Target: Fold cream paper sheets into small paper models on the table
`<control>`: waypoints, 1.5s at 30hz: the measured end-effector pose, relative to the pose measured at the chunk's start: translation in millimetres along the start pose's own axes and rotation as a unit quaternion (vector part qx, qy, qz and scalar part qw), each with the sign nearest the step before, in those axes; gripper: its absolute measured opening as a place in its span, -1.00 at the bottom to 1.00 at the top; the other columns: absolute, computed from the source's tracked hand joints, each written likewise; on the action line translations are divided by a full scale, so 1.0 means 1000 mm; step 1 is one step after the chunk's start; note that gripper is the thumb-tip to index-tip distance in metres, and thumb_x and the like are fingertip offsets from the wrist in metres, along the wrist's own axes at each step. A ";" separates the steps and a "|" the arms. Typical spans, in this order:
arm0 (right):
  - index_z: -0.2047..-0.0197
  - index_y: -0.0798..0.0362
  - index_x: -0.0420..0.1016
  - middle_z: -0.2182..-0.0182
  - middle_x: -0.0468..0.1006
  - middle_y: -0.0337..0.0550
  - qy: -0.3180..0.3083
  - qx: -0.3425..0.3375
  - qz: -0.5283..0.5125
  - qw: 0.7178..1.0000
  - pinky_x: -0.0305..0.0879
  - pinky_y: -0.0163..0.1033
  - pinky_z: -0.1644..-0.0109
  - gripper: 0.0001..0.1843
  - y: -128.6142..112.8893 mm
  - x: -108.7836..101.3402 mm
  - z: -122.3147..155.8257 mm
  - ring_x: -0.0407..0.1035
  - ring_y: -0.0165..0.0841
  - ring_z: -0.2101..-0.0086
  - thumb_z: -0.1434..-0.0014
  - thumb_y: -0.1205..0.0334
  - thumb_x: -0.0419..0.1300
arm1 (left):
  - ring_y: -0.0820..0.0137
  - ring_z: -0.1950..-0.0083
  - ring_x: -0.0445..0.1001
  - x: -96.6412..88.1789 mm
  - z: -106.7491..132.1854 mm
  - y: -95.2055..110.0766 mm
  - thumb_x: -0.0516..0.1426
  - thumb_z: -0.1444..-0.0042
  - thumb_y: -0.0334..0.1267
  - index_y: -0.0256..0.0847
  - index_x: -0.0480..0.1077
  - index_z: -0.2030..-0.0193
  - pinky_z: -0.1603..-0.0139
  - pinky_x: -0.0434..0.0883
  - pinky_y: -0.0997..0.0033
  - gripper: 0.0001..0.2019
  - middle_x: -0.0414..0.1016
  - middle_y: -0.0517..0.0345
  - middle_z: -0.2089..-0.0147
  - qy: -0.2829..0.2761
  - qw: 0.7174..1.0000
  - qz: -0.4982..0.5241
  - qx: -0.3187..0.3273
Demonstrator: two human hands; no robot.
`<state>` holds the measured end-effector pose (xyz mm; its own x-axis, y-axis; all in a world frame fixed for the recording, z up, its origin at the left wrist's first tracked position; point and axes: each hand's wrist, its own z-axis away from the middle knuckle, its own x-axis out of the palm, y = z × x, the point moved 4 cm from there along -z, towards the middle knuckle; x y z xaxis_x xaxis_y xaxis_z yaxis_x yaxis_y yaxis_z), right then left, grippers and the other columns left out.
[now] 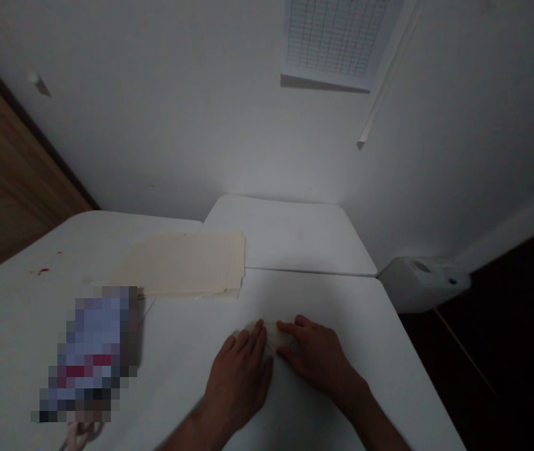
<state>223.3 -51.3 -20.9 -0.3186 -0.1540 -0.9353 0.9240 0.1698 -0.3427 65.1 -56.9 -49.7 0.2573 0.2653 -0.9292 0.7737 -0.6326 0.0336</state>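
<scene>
A small, thin, pale piece of sheet material (pixel 274 336), perhaps paper or cloth, lies creased on the white table between my hands. Both hands cover part of it, so its full outline is hidden. My left hand (pixel 239 374) rests flat over its left side with the fingers stretched out. On the other side my right hand (pixel 318 354) touches it with bent fingers, the thumb and index finger apart. Farther back and to the left lies a stack of thin cream sheets (pixel 192 263) with uneven edges.
A pixelated bluish item (pixel 93 351) with a pinkish strap (pixel 81 432) lies left on the white table (pixel 177 376). Beyond the right edge stands a white plastic container (pixel 427 282). A gridded paper sheet (pixel 333 41) hangs on the wall behind. Wooden panelling (pixel 8 163) borders the left.
</scene>
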 end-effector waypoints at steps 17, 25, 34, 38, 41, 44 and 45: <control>-0.16 -0.20 0.34 0.10 0.48 -0.17 0.003 0.007 -0.006 1.000 0.28 -0.25 0.11 -0.53 -0.001 0.002 0.000 0.45 -0.29 0.16 -0.18 0.05 0.16 | 0.05 -0.20 0.32 -0.002 0.004 -0.007 -0.02 -0.20 -0.29 -0.36 0.30 -0.17 -0.09 0.35 0.03 -0.58 0.29 -0.20 -0.26 0.020 0.999 0.023 0.011; -0.19 -0.18 0.29 0.11 0.46 -0.12 0.022 0.004 0.019 1.000 0.29 -0.23 0.11 -0.55 -0.005 0.007 0.005 0.41 -0.27 0.15 -0.23 0.09 0.12 | 0.13 -0.34 0.16 0.005 0.004 -0.004 -0.01 -0.12 -0.42 -0.40 0.16 -0.29 -0.24 0.32 0.13 -0.45 0.18 -0.20 -0.33 -0.015 0.994 0.080 0.075; -0.24 -0.17 0.22 0.06 0.43 -0.08 0.042 0.008 0.029 0.999 0.29 -0.20 0.08 -0.54 -0.008 0.013 0.010 0.36 -0.24 0.09 -0.27 0.12 0.06 | 0.08 -0.34 0.14 0.003 0.004 -0.006 0.01 -0.18 -0.34 -0.37 0.14 -0.31 -0.25 0.27 0.05 -0.47 0.15 -0.22 -0.34 -0.043 0.996 0.026 0.069; -0.24 -0.14 0.22 0.03 0.42 -0.07 0.050 0.008 0.022 0.998 0.29 -0.19 0.04 -0.53 -0.007 0.015 0.011 0.34 -0.24 0.08 -0.27 0.12 0.05 | 0.08 -0.34 0.14 0.002 0.003 -0.006 0.01 -0.17 -0.36 -0.33 0.13 -0.31 -0.25 0.26 0.04 -0.46 0.15 -0.20 -0.34 -0.052 0.996 0.031 0.067; -0.24 -0.13 0.23 0.03 0.41 -0.07 0.051 0.012 0.018 0.998 0.29 -0.18 0.04 -0.53 -0.007 0.016 0.011 0.34 -0.24 0.08 -0.27 0.11 0.05 | 0.08 -0.34 0.15 0.003 0.003 -0.005 0.01 -0.16 -0.37 -0.32 0.15 -0.30 -0.25 0.25 0.04 -0.47 0.16 -0.20 -0.34 -0.047 0.996 0.032 0.063; -0.24 -0.12 0.23 0.04 0.41 -0.06 0.050 0.013 0.016 0.999 0.29 -0.17 0.04 -0.53 -0.008 0.016 0.011 0.33 -0.22 0.07 -0.27 0.10 0.04 | 0.07 -0.35 0.12 0.006 0.004 -0.005 0.01 -0.15 -0.36 -0.33 0.15 -0.30 -0.27 0.23 0.03 -0.47 0.15 -0.19 -0.34 -0.048 0.997 0.022 0.062; -0.24 -0.12 0.22 0.04 0.41 -0.06 0.048 0.014 0.015 0.999 0.29 -0.16 0.04 -0.53 -0.008 0.016 0.011 0.33 -0.22 0.07 -0.27 0.10 0.04 | 0.09 -0.36 0.09 0.007 0.004 -0.005 0.00 -0.16 -0.36 -0.33 0.15 -0.30 -0.28 0.21 0.03 -0.47 0.14 -0.18 -0.35 -0.049 0.996 0.022 0.066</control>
<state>213.0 -65.5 -32.6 -0.3086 -0.0546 -0.9496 0.9384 0.1455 -0.3133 60.6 -55.0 -58.0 0.2262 0.1667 -0.9597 0.6786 -0.7338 0.0324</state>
